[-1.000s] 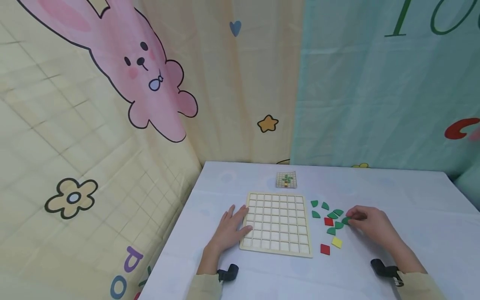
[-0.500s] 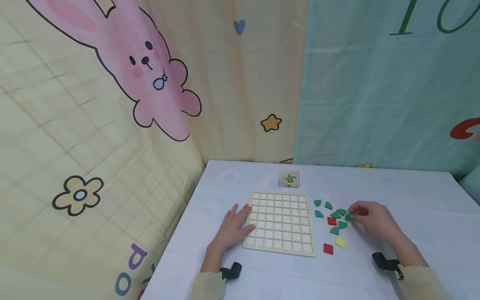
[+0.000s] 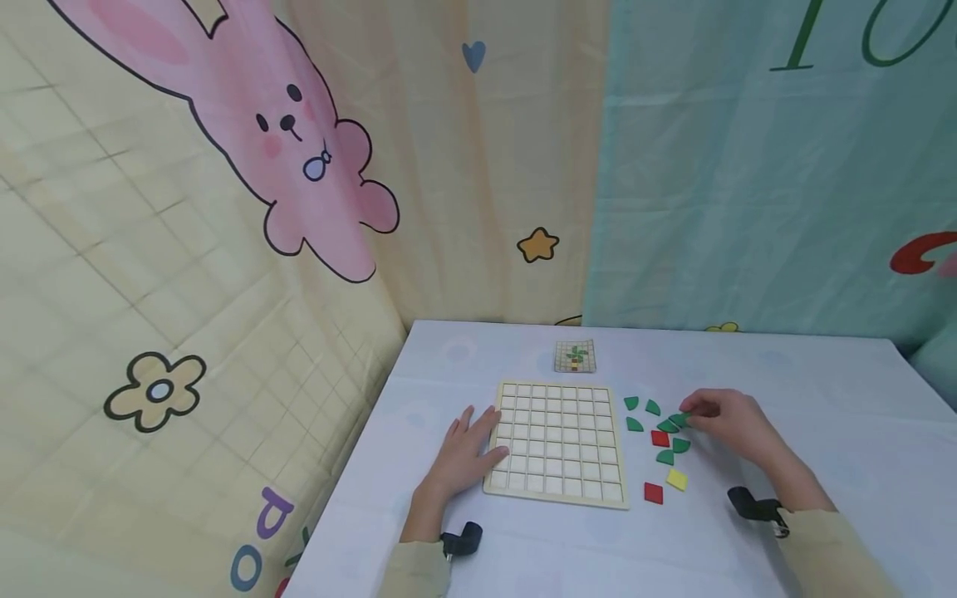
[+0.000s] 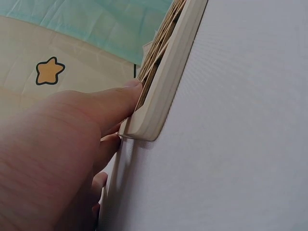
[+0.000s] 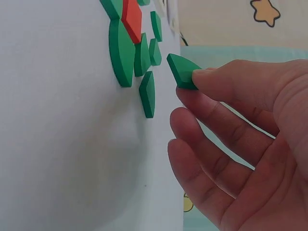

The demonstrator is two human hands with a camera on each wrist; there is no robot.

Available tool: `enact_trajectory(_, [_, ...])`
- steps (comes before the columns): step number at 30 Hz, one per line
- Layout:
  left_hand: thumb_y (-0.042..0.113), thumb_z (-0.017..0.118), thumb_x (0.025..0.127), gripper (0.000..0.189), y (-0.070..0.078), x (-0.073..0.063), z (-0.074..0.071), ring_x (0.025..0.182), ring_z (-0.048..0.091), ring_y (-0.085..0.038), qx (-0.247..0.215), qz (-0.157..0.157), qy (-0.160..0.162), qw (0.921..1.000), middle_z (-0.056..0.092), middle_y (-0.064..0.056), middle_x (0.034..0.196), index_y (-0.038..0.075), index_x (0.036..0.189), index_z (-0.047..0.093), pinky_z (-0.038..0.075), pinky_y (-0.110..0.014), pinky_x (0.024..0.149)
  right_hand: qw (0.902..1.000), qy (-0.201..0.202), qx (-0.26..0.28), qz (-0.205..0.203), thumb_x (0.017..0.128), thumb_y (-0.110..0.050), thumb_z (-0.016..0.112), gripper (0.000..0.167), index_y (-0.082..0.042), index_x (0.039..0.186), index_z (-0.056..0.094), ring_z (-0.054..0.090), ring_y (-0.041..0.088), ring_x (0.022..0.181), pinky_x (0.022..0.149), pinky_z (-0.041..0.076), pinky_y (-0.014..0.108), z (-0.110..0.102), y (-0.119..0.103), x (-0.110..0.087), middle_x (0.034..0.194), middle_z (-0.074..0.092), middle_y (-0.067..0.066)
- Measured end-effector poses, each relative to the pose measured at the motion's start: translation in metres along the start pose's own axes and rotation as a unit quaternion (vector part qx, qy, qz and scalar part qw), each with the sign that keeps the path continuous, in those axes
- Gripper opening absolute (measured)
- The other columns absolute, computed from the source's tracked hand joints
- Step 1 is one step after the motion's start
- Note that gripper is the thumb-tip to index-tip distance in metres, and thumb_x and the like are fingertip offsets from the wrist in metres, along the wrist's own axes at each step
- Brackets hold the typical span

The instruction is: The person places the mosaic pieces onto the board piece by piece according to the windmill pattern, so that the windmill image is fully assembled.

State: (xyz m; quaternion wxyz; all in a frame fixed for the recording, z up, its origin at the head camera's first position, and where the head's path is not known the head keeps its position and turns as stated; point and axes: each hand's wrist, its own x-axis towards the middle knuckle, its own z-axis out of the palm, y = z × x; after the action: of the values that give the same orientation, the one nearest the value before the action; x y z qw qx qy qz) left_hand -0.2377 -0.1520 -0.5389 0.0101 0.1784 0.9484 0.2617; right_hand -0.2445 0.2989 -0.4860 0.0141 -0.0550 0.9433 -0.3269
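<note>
My right hand (image 3: 736, 428) pinches a green quarter-round tile (image 5: 182, 72) between thumb and forefinger, its other fingers loosely bent. In the right wrist view this tile is off the table, apart from the loose green tiles (image 5: 148, 94). A pale wooden grid board (image 3: 557, 440) lies flat, its square cells bare. My left hand (image 3: 461, 457) rests at the board's left edge with fingers spread; the left wrist view shows the thumb (image 4: 118, 101) touching the rim. Among the green tiles lies a red square tile (image 3: 660, 438).
Nearer the front are a yellow square tile (image 3: 676, 480) and another red square tile (image 3: 654, 493). Behind the board lies a small patterned card (image 3: 575, 356) with a grid and a green, red and yellow figure. Printed curtains (image 3: 478, 166) hang behind the white table (image 3: 807, 382).
My right hand has lifted the green tile from the right end of the group and shifted slightly up and left. The left hand stays at the board's edge.
</note>
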Motion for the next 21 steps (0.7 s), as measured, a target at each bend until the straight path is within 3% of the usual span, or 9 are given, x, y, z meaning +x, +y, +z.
enact_trajectory(21, [0.048,0.057,0.100,0.068,-0.001,-0.001,0.001,0.153,0.009,-0.033,0.002,-0.004,0.002,1.0000,0.032,0.001,0.163,0.018,0.157,0.038,0.008,-0.053,0.122,0.9998,-0.015,0.008,-0.010,0.091,-0.011,0.074,0.014,-0.010,0.105,0.072,0.061,0.021,0.085,0.074,0.058,0.037,0.027,-0.031,0.026,0.096,0.070,0.002])
